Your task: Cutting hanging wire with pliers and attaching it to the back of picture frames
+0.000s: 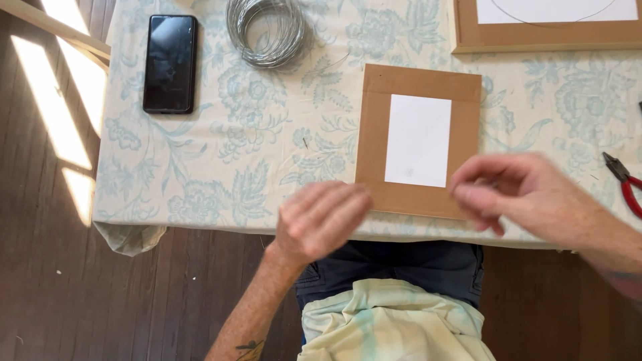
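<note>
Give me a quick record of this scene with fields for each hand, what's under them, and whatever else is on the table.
left hand: hovers at near edge of cardboard frame, holds nothing seen
right hand: fingers pinched over frame's near right corner; blurred
cardboard frame: flat, white sheet in its middle
table covering: pale floral cloth
other items: black phone, coil of silver wire, red-handled pliers, second cardboard frame

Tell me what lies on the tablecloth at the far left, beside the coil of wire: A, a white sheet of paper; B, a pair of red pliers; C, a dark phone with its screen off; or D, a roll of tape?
C: a dark phone lies flat left of the wire coil; the red-handled pliers are at the right edge.
</note>
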